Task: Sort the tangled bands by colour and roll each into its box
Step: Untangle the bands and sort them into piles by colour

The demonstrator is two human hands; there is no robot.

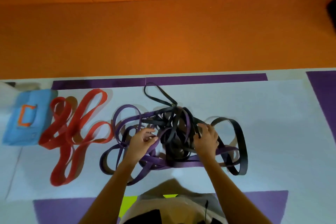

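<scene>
Left hand (143,139): fingers curled, pinching a strand of the purple bands (183,163) and lifting it slightly off the heap. Right hand (206,140): fingers bent down into the black bands (174,123), apparently gripping 1 or 2 strands. Motion blur hides exactly how many.

Between the 2 hands sits the knot. Purple and black loops are threaded through each other in the middle of the white sheet (272,114), with free loops spilling outward on every side.

The red bands (85,111) lie apart to the left, clear of the knot though loosely overlapped among themselves. They lie just beside a blue box (14,129) with an orange mark on it. No other box visible.

Step in hand, as I judge it: separating purple from black. Red looks sorted but not rolled, and nothing is boxed yet, so the task is early.

Next move probably calls for drawing the pinched purple strand out while the right hand holds black down. Follow 1 loop through rather than tugging, since a hard pull could tighten the crossing.
</scene>
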